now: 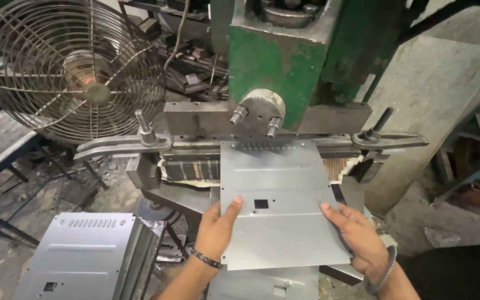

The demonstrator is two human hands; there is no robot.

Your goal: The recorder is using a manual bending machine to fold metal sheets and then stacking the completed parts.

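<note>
Both hands clamped the sheet [281, 200] at its near end, left hand [218, 225] and right hand [356, 233] level; its far edge lay under the press [276, 72].

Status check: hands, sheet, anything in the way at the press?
Both hands, left and right, gripping the sheet. Far edge under the green press. Clamps flank it; nothing on top.

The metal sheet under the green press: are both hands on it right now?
Yes, the left hand grips the near left edge of the metal sheet and the right hand its right edge.
</note>
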